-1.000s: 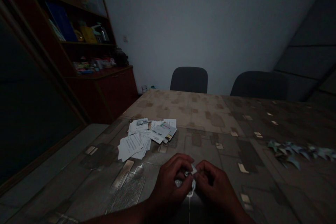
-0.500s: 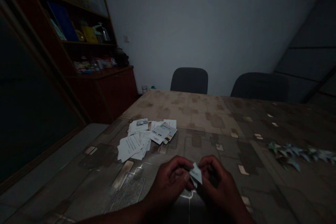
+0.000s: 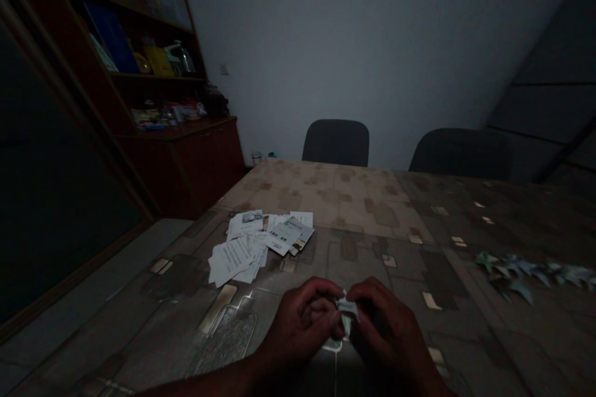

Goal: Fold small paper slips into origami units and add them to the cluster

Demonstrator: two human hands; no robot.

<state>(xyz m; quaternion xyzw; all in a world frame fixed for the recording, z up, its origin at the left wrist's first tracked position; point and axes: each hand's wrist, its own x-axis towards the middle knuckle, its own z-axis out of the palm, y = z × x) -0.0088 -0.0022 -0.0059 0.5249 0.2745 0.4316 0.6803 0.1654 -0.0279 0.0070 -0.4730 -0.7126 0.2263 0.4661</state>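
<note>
Between my two hands, just above the near part of the table, is a small piece of folded paper. My left hand pinches its left side, fingers curled in. On the other side my right hand grips it with thumb and bent forefinger. The fingers cover much of the paper, so its full shape is hidden. Beyond my left hand lies a loose pile of printed paper sheets. Off to the right, several folded paper pieces sit in a row on the table.
A patterned cloth covers the long table. Two dark chairs, one near the middle and one at the right, stand at its far side. A wooden cabinet with filled shelves stands at the left against a pale wall.
The folded paper has turned between my fingers, its pointed flap now lying flatter. My right forefinger has moved left over its top; my left hand stays nearly in place.
</note>
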